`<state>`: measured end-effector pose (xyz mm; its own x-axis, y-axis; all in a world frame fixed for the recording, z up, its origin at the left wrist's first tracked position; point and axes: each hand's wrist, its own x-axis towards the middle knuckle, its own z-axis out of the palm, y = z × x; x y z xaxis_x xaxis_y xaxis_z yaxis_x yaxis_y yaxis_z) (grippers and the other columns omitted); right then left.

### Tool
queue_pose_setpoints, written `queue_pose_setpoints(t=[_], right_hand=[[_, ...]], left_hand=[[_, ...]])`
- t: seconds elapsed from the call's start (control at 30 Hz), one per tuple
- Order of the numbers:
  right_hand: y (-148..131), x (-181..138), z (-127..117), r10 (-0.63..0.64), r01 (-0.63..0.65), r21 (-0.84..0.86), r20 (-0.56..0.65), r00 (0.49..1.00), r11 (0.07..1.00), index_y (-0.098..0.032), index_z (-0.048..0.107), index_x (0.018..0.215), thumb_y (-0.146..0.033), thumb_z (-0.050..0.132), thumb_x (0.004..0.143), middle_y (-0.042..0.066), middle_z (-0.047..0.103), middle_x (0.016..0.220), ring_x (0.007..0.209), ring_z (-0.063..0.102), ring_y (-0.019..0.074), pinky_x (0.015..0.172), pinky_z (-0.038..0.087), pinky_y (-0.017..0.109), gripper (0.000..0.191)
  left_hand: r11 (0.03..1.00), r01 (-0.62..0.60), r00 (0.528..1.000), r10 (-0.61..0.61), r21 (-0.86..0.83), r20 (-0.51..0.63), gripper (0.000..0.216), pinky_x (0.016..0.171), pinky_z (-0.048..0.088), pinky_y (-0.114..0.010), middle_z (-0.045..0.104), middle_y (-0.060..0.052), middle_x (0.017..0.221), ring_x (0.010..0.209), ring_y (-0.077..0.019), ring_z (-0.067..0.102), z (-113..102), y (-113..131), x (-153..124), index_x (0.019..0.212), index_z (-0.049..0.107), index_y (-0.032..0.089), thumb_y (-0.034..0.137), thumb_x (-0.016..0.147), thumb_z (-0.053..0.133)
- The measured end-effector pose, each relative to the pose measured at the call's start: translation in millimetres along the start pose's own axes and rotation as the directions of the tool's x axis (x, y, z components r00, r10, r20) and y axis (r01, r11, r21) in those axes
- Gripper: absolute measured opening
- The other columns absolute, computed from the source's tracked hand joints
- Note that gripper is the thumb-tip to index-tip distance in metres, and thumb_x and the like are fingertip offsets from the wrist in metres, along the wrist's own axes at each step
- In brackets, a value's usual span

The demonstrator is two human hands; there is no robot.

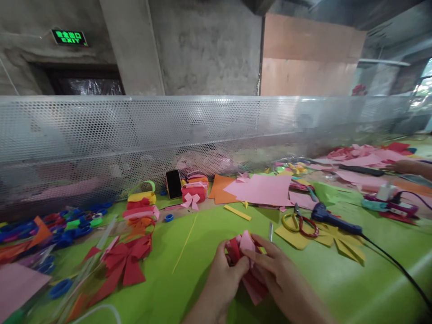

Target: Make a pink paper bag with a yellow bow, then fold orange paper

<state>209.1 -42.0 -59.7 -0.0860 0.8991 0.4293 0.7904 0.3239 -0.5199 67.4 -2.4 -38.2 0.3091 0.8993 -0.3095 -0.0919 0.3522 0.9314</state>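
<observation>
My left hand (223, 275) and my right hand (274, 269) meet low in the middle of the view, over a green table (189, 288). Both pinch a folded piece of red and pink paper (243, 245). The left thumb presses its red side. The right fingers wrap over its pink top and lower edge. Part of the paper is hidden under my right hand.
A red paper bow (126, 261) lies left. Scissors (299, 222), a blue glue gun (332, 219) with a black cable and yellow paper sit right. Pink sheets (263, 189), small paper baskets (141, 200), a phone (173, 183) and a perforated metal screen (135, 135) stand behind. Another person's arm (413, 167) is far right.
</observation>
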Motion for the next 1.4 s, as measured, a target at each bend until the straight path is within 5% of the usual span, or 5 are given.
queue_pose_setpoints(t=[0.3, 0.53, 0.77, 1.27, 1.4], right_hand=[[-7, 6, 8, 0.388, -0.319, 0.311, -0.194, 0.901, 0.895, -0.017, 0.053, 0.129, -0.016, 0.050, 0.060, 0.011, 0.062, 0.111, 0.093, 0.063, 0.0224, 0.080, 0.053, 0.035, 0.069], [-15, 8, -10, 0.357, -0.313, 0.269, -0.131, 0.925, 0.911, -0.016, 0.060, 0.120, -0.014, 0.049, 0.059, 0.009, 0.063, 0.103, 0.086, 0.063, 0.0207, 0.077, 0.053, 0.032, 0.062], [-15, 4, -11, 0.189, -0.144, 0.230, -0.186, 0.964, 0.962, -0.016, 0.064, 0.113, -0.025, 0.044, 0.078, 0.011, 0.063, 0.104, 0.086, 0.064, 0.0195, 0.076, 0.053, 0.031, 0.041], [-18, 11, 8, 0.265, -0.228, 0.139, -0.409, 0.873, 0.964, -0.018, 0.064, 0.107, -0.036, 0.051, 0.081, 0.009, 0.069, 0.096, 0.084, 0.065, 0.0224, 0.072, 0.053, 0.032, 0.035], [-20, 10, 8, 0.239, -0.216, 0.103, -0.423, 0.874, 0.971, -0.019, 0.064, 0.106, -0.035, 0.052, 0.081, 0.010, 0.069, 0.101, 0.087, 0.066, 0.0225, 0.072, 0.055, 0.031, 0.032]], left_hand=[[0.998, -0.065, 0.998, 0.065, -0.010, 0.020, 0.077, 0.080, 0.048, -0.031, 0.066, -0.011, 0.102, 0.096, -0.0235, 0.062, 1, 1, -7, 0.131, 0.035, 0.014, 0.025, 0.066, 0.074], [0.997, 0.025, 0.999, -0.023, -0.078, 0.033, 0.061, 0.073, 0.049, -0.030, 0.066, -0.010, 0.106, 0.088, -0.0200, 0.064, 0, 3, -6, 0.133, 0.038, 0.020, 0.017, 0.076, 0.061], [0.995, -0.032, 0.998, 0.036, -0.093, 0.050, 0.036, 0.073, 0.050, -0.034, 0.069, -0.009, 0.096, 0.080, -0.0199, 0.064, -3, 5, -3, 0.102, 0.063, 0.016, 0.023, 0.067, 0.070], [0.967, -0.250, 0.967, 0.252, -0.043, 0.048, 0.040, 0.085, 0.049, -0.035, 0.072, -0.009, 0.092, 0.088, -0.0227, 0.065, -1, 7, 0, 0.100, 0.068, 0.014, 0.027, 0.063, 0.072], [0.966, -0.256, 0.965, 0.257, -0.024, 0.048, 0.042, 0.075, 0.052, -0.032, 0.071, -0.008, 0.095, 0.082, -0.0207, 0.065, 4, 9, -6, 0.109, 0.062, 0.015, 0.022, 0.067, 0.065]])
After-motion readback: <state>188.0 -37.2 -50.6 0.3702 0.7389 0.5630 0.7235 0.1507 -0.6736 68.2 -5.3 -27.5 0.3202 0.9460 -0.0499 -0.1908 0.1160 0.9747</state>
